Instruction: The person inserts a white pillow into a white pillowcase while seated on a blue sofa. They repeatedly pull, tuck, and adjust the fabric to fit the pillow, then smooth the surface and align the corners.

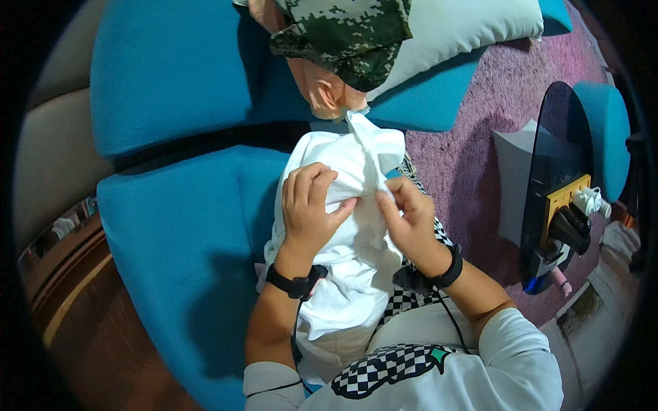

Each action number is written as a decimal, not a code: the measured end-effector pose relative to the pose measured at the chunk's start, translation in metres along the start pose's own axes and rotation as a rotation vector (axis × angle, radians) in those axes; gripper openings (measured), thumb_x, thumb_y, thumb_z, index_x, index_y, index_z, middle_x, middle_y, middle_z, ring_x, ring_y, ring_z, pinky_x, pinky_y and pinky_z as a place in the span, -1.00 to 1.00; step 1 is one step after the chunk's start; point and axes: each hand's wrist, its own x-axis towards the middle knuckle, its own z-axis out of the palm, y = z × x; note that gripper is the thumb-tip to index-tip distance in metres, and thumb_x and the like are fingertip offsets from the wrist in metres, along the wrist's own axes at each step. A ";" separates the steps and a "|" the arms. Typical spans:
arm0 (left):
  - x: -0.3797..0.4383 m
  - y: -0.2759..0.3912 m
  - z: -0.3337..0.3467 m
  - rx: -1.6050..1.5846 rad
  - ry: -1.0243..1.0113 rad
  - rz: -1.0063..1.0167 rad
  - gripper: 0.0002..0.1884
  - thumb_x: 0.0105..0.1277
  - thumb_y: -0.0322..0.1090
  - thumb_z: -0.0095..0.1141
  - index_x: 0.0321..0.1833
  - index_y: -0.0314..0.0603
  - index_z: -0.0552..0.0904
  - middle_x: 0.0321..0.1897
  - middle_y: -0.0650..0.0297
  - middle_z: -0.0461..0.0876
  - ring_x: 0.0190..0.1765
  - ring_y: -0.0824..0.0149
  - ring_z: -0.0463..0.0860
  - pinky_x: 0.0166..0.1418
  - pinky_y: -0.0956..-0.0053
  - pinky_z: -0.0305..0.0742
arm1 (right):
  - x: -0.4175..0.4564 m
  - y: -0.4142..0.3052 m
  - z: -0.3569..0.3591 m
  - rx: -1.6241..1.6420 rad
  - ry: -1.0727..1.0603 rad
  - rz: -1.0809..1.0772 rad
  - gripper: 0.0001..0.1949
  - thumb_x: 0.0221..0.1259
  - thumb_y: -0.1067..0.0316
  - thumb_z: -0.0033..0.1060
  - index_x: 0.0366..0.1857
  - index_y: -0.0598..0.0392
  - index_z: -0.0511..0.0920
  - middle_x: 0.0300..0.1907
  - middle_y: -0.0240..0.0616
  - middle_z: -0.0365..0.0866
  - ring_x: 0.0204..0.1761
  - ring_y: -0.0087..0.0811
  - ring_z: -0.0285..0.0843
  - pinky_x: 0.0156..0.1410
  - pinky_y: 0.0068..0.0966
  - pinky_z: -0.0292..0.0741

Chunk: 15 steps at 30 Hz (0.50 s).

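Observation:
A crumpled white cloth garment (354, 236) lies across my lap and the blue cushion edge, its far end bunched into a raised fold. My left hand (313, 205) rests on it from the left, fingers curved and thumb spread away from them. At the right side of the fold, my right hand (408, 213) pinches the fabric between thumb and fingers. Both wrists wear black straps with small devices, and thin dark cables run from them.
Blue cushioned seats (169, 216) lie beneath and ahead. Beyond the garment are peach cloth (324, 90), a camouflage garment (354, 41) and a pale pillow (462, 25). A dark oval tabletop (558, 138) at right carries a yellow power strip (552, 205) with plugs. A pink rug (437, 159) covers the floor.

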 end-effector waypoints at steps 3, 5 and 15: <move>-0.003 0.000 0.012 -0.031 0.057 0.013 -0.44 -0.13 -0.27 0.52 -0.01 -0.09 0.58 -0.04 0.18 0.55 0.01 0.10 0.52 0.09 0.14 0.44 | -0.030 -0.016 0.015 0.003 -0.070 0.040 -0.91 0.34 0.49 0.17 -0.15 0.21 0.56 -0.61 -0.24 0.53 -0.61 -0.52 0.51 -0.48 -0.56 0.38; -0.008 -0.002 0.018 -0.005 0.047 0.042 -0.57 -0.13 -0.43 0.44 -0.11 -0.13 0.62 -0.14 0.21 0.59 -0.05 0.13 0.58 0.04 0.21 0.49 | -0.040 -0.005 0.017 0.039 -0.167 0.127 -0.88 0.35 0.50 0.15 -0.11 0.22 0.55 -0.57 -0.20 0.57 -0.59 -0.46 0.55 -0.45 -0.52 0.42; -0.020 -0.012 0.007 -0.125 0.039 0.087 -0.65 -0.08 -0.59 0.39 -0.18 -0.14 0.68 -0.15 0.25 0.62 -0.10 0.16 0.62 -0.03 0.28 0.54 | 0.001 0.034 -0.022 -0.197 -0.187 -0.120 -0.75 0.21 0.58 0.20 -0.03 0.21 0.61 -0.32 -0.17 0.66 -0.33 -0.30 0.64 -0.26 -0.44 0.56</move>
